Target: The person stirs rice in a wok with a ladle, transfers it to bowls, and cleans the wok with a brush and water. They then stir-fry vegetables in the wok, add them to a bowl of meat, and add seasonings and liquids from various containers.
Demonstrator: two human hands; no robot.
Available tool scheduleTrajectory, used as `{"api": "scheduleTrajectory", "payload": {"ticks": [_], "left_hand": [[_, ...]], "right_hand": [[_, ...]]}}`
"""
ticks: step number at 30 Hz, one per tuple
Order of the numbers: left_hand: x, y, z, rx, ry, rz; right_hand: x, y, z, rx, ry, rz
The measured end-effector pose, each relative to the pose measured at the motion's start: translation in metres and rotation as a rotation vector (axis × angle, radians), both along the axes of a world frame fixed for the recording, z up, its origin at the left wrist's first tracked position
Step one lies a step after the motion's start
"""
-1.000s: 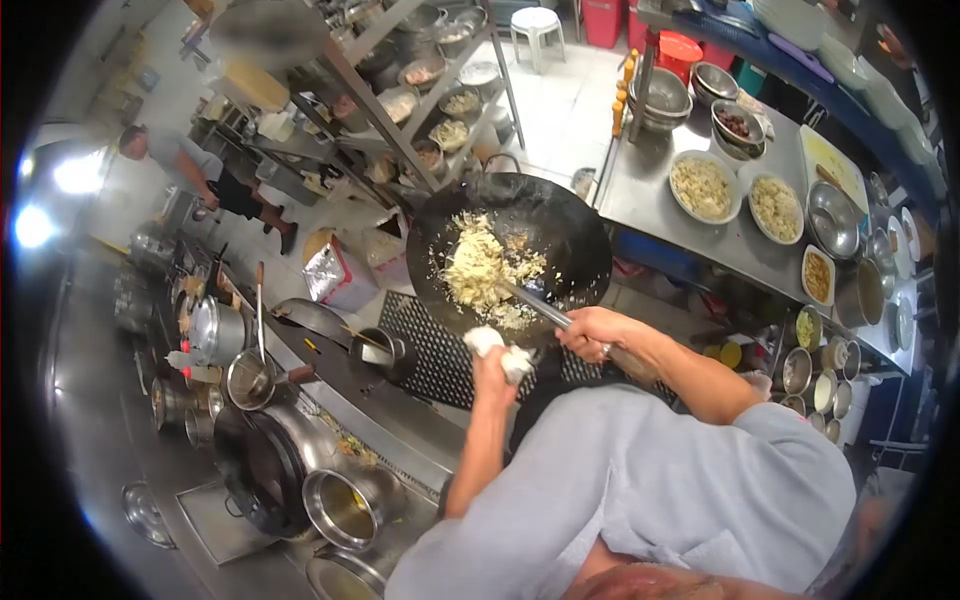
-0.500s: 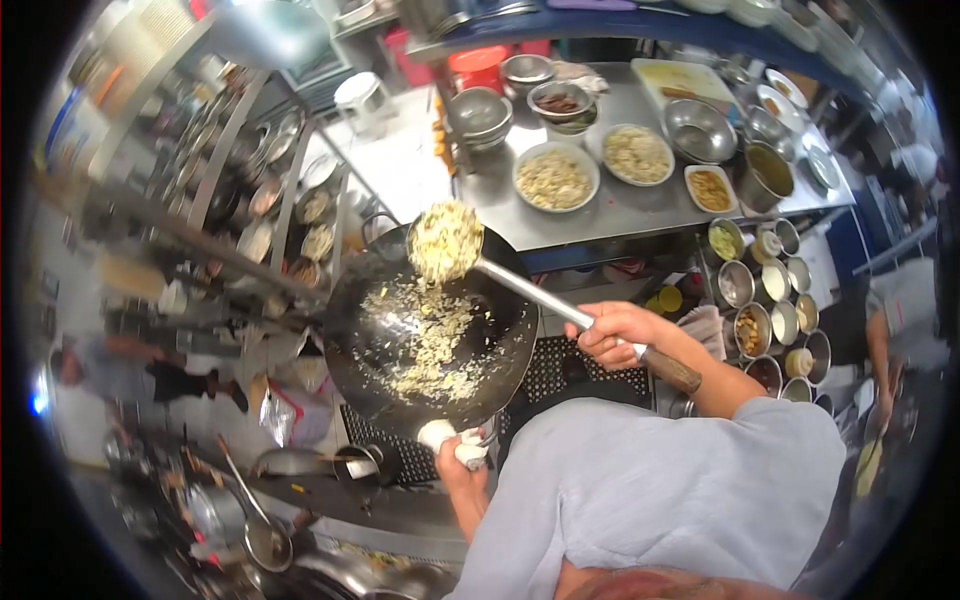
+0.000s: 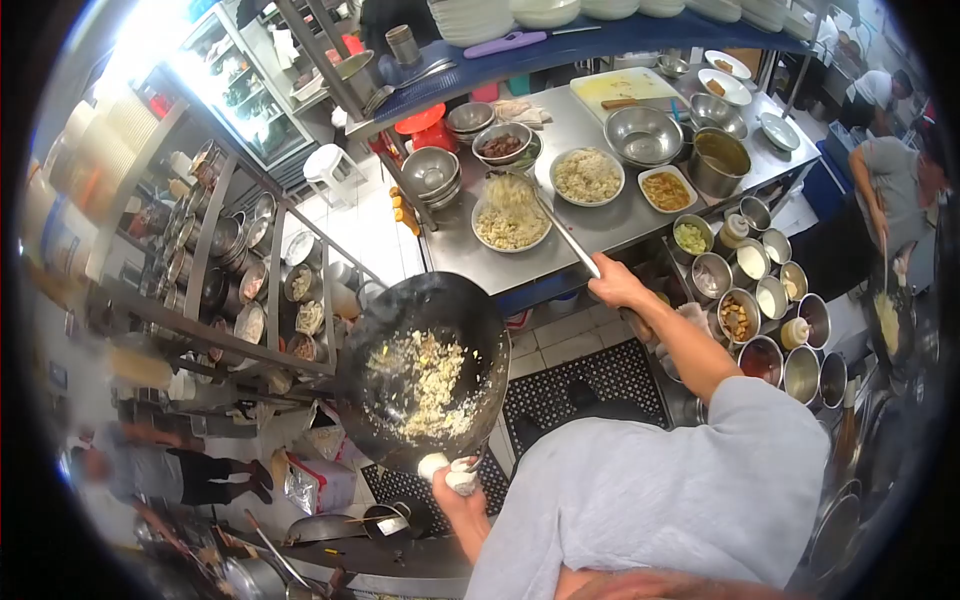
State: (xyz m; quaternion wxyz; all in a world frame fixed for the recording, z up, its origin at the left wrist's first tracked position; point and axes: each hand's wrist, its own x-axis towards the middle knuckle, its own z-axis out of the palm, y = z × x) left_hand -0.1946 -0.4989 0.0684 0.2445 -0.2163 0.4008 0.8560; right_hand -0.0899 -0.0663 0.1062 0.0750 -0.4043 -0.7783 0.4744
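Nearest the camera, the left hand (image 3: 452, 490) reaches forward from the grey sleeve, its fingers (image 3: 462, 482) closed around the cloth-wrapped handle (image 3: 447, 470) of the wok (image 3: 425, 372). The white cloth shows bunched between the fingers and the wok's near rim, so the fingers sit on the wrap, not on bare metal. The wok is held clear of any surface, over the floor and the black mat (image 3: 580, 385), with its dark bowl extending away from the hand. Fried rice (image 3: 425, 378) lies spread across the middle and lower part of the bowl, well short of the handle and the gripping fingers.

Further out and to the right, the right hand (image 3: 612, 290) is stretched forward with its fingers wrapped tight around the shaft of a long ladle (image 3: 560, 235). The shaft runs up and left from the grip to the ladle's bowl, which hangs over a white bowl of rice (image 3: 510, 222) on the steel desk (image 3: 590, 125), well beyond the fingers.

Beyond that, the desk carries a second white bowl (image 3: 588, 175), a small dish of orange food (image 3: 666, 190), an empty steel bowl (image 3: 644, 132) and a steel pot (image 3: 720, 160). A cluster of small condiment tins (image 3: 760, 300) stands along the desk's right side. At far right, another person (image 3: 890, 190) stands at work.
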Motion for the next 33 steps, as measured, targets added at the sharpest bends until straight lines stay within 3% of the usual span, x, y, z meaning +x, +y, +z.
{"api": "scheduleTrajectory", "payload": {"ticks": [1, 3, 7, 12, 15, 17, 18, 19, 20, 21, 22, 24, 25, 26, 29, 31, 32, 33], "left_hand": [[0.002, -0.003, -0.002, -0.005, 0.002, 0.002], [0.005, -0.010, -0.007, -0.018, 0.001, 0.035], [0.012, -0.020, -0.004, -0.057, -0.045, 0.049], [0.018, -0.032, -0.012, -0.039, -0.013, 0.170], [0.010, -0.048, -0.042, -0.028, -0.036, 0.210], [-0.007, -0.039, -0.038, -0.089, -0.044, 0.255], [-0.017, -0.026, -0.023, -0.041, -0.034, 0.275], [-0.042, -0.028, -0.046, -0.006, -0.062, 0.278], [-0.068, -0.041, -0.088, -0.285, 0.243, 0.051], [-0.063, -0.055, -0.108, -0.370, 0.325, 0.006], [-0.057, -0.069, -0.126, -0.458, 0.408, -0.032], [-0.006, -0.061, -0.081, -0.206, 0.201, 0.200], [0.020, -0.056, -0.056, -0.087, 0.108, 0.333], [0.039, -0.075, -0.081, 0.039, -0.112, 0.388], [0.024, -0.057, -0.048, 0.028, -0.167, 0.500], [-0.025, -0.071, -0.107, 0.134, -0.071, 0.462], [-0.043, -0.071, -0.105, 0.179, -0.025, 0.440], [-0.057, -0.075, -0.108, 0.123, -0.015, 0.394]], "right_hand": [[-0.003, 0.008, -0.020, -0.001, 0.000, -0.004], [-0.011, 0.017, -0.057, 0.300, 0.028, 0.013], [-0.019, 0.022, -0.080, 0.386, 0.095, -0.015], [-0.029, 0.008, -0.037, 0.385, 0.203, 0.030], [-0.031, -0.022, 0.008, 0.398, 0.259, 0.300], [-0.037, -0.076, 0.040, 0.244, 0.069, 0.565], [-0.043, -0.112, 0.058, 0.223, -0.167, 0.711], [-0.049, -0.148, 0.054, 0.192, -0.232, 0.906], [-0.054, -0.183, 0.038, 0.128, -0.243, 1.056], [-0.064, -0.205, 0.015, 0.139, -0.200, 1.211], [-0.076, -0.214, -0.016, -0.012, -0.111, 1.165], [-0.069, -0.203, -0.026, -0.012, -0.047, 1.073], [-0.057, -0.196, -0.025, -0.067, -0.004, 1.010], [-0.051, -0.182, -0.023, -0.023, 0.007, 0.945], [-0.070, -0.173, 0.021, -0.104, -0.146, 0.752], [-0.106, -0.168, -0.040, 0.168, 0.218, 0.775], [-0.119, -0.178, -0.001, -0.164, -0.002, 0.693], [-0.125, -0.178, 0.012, -0.269, -0.053, 0.665]]}}
